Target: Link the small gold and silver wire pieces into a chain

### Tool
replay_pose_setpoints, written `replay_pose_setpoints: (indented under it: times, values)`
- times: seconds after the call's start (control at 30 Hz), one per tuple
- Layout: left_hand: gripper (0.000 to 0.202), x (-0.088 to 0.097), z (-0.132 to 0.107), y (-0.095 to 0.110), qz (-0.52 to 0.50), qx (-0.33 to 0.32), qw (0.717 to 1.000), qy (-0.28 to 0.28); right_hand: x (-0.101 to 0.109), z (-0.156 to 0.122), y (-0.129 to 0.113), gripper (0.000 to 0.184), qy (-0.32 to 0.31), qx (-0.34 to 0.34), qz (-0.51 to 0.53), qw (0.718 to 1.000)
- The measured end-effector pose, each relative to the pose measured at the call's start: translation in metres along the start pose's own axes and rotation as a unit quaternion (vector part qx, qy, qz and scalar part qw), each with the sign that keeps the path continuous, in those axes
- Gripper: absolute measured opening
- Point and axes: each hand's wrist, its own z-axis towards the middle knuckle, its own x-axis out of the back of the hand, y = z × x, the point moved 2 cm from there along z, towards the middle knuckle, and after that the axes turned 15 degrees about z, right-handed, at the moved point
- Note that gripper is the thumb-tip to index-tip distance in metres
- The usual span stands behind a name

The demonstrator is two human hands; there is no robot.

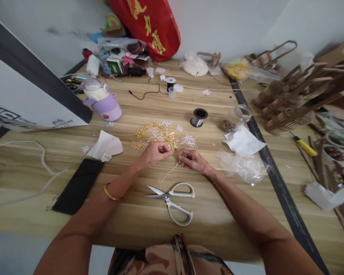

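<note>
My left hand (154,152) is closed in a pinch at the near edge of a heap of gold and white beads (157,136); what its fingertips hold is too small to name. My right hand (191,158) is curled shut on a thin beaded strand (167,173) that trails down and left across the wooden table (206,214). The two hands sit a few centimetres apart. White-handled scissors (172,199) lie open just in front of them. A gold bangle (110,194) circles my left wrist.
A black phone (78,185) and a crumpled tissue (106,147) lie to the left, with a purple bottle (103,101) behind. A wire spool (198,117), glass jar (237,117), white paper (243,142) and clear plastic bag (242,166) sit right. Wooden frames (289,99) crowd the far right.
</note>
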Motion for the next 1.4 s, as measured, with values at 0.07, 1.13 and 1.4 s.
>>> replay_pose_setpoints:
  times: [0.07,1.13,1.4]
  values:
    - [0.012,-0.004,0.001,-0.001,-0.013,-0.003,1.000,0.014,0.000,0.000,0.000,0.031,-0.001,-0.001,0.002,1.000]
    - [0.022,-0.027,-0.002,-0.003,-0.160,0.015,0.986,-0.033,0.001,0.001,0.003,0.027,0.038,0.050,-0.026,0.998]
    - [0.020,-0.026,-0.005,0.004,-0.156,0.005,0.987,-0.044,0.000,0.001,0.003,0.024,0.042,0.056,-0.046,0.997]
